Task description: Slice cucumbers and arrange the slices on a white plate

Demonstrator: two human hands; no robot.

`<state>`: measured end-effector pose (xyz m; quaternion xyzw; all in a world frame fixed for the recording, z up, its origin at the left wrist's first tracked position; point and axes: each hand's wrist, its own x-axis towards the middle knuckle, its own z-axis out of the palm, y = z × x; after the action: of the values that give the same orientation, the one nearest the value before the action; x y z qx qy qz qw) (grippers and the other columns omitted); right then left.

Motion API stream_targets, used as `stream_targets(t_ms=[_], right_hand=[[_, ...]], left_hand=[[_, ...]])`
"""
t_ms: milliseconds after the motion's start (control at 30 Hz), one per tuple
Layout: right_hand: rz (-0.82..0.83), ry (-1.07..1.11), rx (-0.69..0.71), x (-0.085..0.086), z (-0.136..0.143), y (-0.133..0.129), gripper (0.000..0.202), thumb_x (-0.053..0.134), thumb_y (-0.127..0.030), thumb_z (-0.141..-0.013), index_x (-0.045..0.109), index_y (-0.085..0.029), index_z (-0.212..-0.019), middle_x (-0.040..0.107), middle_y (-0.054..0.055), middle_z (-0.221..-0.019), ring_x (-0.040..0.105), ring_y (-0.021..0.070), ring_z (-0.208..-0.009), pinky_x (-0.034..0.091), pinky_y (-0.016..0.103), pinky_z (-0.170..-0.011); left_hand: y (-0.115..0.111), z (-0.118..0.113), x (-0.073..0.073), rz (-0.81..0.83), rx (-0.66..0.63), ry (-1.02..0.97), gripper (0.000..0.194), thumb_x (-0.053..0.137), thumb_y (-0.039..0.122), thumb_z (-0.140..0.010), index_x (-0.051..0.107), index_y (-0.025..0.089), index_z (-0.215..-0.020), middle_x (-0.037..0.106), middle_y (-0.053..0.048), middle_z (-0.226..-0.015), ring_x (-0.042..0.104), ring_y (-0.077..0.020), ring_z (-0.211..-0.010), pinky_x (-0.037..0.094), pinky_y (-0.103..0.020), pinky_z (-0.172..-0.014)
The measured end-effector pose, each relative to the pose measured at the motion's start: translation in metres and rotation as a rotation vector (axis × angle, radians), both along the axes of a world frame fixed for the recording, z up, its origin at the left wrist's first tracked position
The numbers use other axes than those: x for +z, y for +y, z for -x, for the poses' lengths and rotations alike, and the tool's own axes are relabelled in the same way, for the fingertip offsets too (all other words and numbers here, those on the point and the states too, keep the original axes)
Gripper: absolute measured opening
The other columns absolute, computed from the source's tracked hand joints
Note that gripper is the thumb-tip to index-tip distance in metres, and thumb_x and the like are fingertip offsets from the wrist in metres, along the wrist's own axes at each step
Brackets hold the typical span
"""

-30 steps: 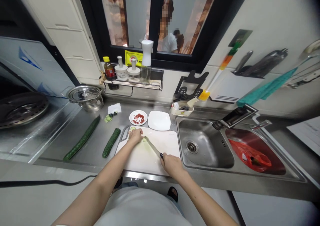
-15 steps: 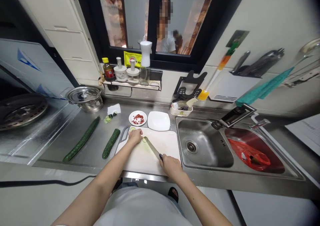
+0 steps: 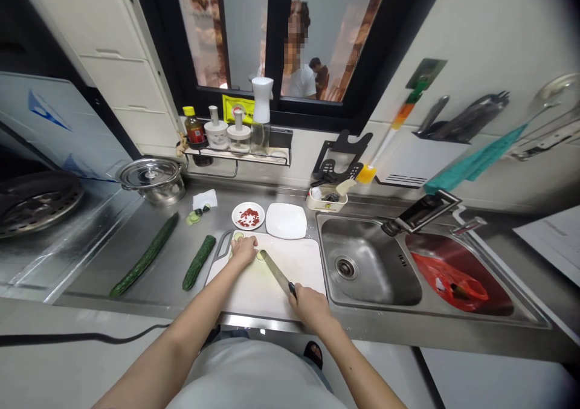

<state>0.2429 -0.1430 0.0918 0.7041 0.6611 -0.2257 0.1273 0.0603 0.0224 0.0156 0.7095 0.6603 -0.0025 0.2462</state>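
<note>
A white cutting board lies on the steel counter. My right hand is wrapped round the black handle of a knife, its blade tip at a pale green cucumber slice on the board. My left hand rests on the board's upper left, fingers bent close together near that slice; what lies beneath them is hidden. Another slice shows just above this hand. Left of the board lie a short cucumber piece and a long dark green cucumber.
Behind the board are a plate of red bits and a white square plate. Cucumber slices lie by a white paper. A lidded pot stands at the left; a double sink is at the right.
The view has shifted slightly. Both hands remain in nearly the same places on the board, with the knife still in my right hand.
</note>
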Motion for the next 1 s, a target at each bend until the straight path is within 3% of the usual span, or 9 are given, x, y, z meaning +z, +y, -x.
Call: stream_targets(t_ms=[233, 367, 533, 1000], right_hand=[[0.016, 0.073, -0.087, -0.003, -0.012, -0.016, 0.035, 0.036, -0.039, -0.094, 0.062, -0.019, -0.105, 0.070, 0.012, -0.099, 0.066, 0.0231, -0.093, 0.042, 0.028, -0.071], [-0.036, 0.152, -0.204, -0.003, -0.019, -0.024, 0.036, 0.035, -0.042, -0.096, 0.062, -0.020, -0.104, 0.071, 0.010, -0.096, 0.066, 0.0203, -0.093, 0.039, 0.024, -0.068], [-0.067, 0.163, -0.311, -0.006, -0.025, -0.027, 0.035, 0.034, -0.041, -0.097, 0.062, -0.020, -0.102, 0.072, 0.008, -0.093, 0.066, 0.0189, -0.091, 0.037, 0.022, -0.065], [-0.059, 0.090, -0.302, -0.010, -0.029, -0.018, 0.038, 0.032, -0.043, -0.097, 0.061, -0.020, -0.105, 0.072, 0.009, -0.095, 0.067, 0.0207, -0.092, 0.040, 0.024, -0.068]], left_hand=[[-0.011, -0.004, 0.007, -0.065, -0.050, 0.030, 0.015, 0.052, 0.023, -0.083, 0.060, 0.023, -0.096, 0.066, -0.008, -0.108, 0.050, -0.0272, -0.109, 0.026, -0.044, -0.094], [-0.020, -0.008, 0.009, -0.129, -0.081, 0.052, 0.017, 0.047, 0.024, -0.086, 0.061, 0.021, -0.096, 0.064, -0.010, -0.107, 0.050, -0.0269, -0.108, 0.026, -0.043, -0.093], [-0.021, -0.013, 0.010, -0.101, -0.064, 0.023, 0.016, 0.050, 0.026, -0.085, 0.062, 0.019, -0.092, 0.063, -0.011, -0.107, 0.049, -0.0275, -0.108, 0.027, -0.043, -0.093], [-0.022, -0.021, 0.013, -0.088, -0.028, -0.021, 0.014, 0.053, 0.028, -0.082, 0.062, 0.019, -0.087, 0.064, -0.010, -0.104, 0.053, -0.0267, -0.104, 0.029, -0.042, -0.092]])
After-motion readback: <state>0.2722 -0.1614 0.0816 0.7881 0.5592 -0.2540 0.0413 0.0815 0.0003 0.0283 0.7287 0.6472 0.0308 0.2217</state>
